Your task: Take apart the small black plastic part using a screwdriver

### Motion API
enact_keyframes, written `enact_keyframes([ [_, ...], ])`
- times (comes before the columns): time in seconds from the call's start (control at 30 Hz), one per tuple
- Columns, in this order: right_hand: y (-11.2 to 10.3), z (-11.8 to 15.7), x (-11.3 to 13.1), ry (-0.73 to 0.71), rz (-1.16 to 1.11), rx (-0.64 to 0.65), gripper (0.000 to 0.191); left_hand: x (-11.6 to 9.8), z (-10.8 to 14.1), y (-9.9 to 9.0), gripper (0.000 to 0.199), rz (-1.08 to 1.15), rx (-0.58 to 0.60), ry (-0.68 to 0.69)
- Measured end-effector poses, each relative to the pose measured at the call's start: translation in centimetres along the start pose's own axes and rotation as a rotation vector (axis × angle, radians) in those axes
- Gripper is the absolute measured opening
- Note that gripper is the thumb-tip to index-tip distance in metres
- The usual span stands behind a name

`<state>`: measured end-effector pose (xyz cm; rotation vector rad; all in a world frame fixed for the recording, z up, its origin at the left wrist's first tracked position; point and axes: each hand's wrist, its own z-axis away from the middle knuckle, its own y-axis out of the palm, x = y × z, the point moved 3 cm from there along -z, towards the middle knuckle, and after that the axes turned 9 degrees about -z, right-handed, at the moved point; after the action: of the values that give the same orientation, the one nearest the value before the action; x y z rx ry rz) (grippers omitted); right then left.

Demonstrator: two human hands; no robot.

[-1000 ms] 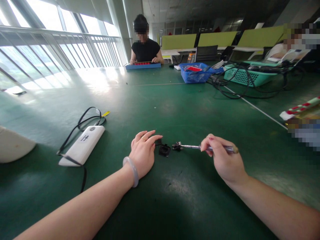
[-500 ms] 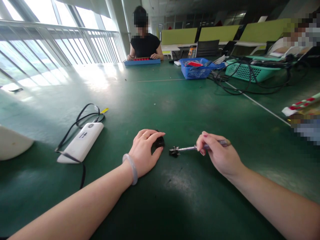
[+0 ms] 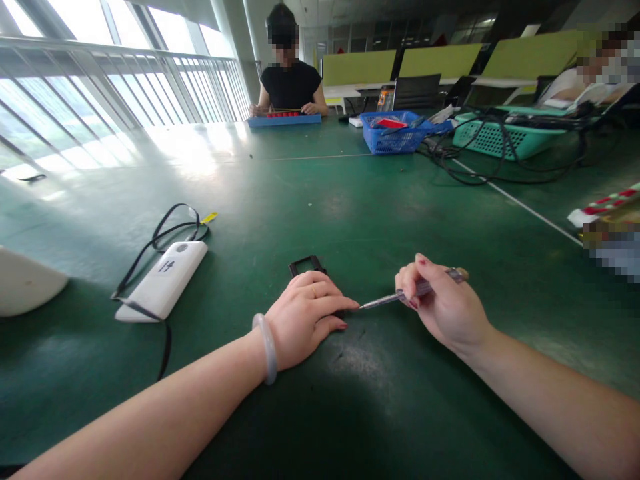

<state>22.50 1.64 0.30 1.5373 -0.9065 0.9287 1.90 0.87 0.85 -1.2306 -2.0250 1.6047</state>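
Note:
A screwdriver [image 3: 383,301] with a thin metal shaft and a clear handle is gripped in my right hand [image 3: 447,307]. It points left, its tip at the fingertips of my left hand [image 3: 307,317]. My left hand lies palm down on the green table, fingers pressed together over a small dark part that is mostly hidden under the fingertips. A black frame-like piece [image 3: 311,260] with an open middle lies just beyond my left knuckles, partly covered by them.
A white power bank [image 3: 170,277] with a black cable lies left. A blue basket [image 3: 393,139] and a green basket [image 3: 487,140] with tangled cables stand farther back. A person [image 3: 290,87] sits across the green table [image 3: 250,207] behind a blue tray [image 3: 285,121].
My left hand has moved right and nearer, off the black piece and onto the small dark part at the screwdriver's tip. The black frame now shows beyond it. The right hand has shifted slightly.

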Motion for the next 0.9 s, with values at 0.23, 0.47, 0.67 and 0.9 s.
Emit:
enact_keyframes([
  [0.23,-0.1,-0.2,-0.2,-0.007,-0.009,-0.031,0.042,1.4,0.2,-1.4,0.01,0.108,-0.355,-0.28],
  [0.47,-0.1,-0.1,-0.2,-0.008,0.024,-0.017,0.042,2.6,0.1,-1.2,0.024,0.183,-0.43,-0.386],
  [0.67,-0.1,0.0,-0.3,-0.02,0.061,0.011,0.043,2.6,0.0,-1.1,0.023,0.153,-0.353,-0.395],
  [0.9,-0.1,0.1,-0.3,-0.023,0.112,0.038,0.043,2.3,-0.1,-1.2,0.019,0.089,-0.299,-0.353],
])
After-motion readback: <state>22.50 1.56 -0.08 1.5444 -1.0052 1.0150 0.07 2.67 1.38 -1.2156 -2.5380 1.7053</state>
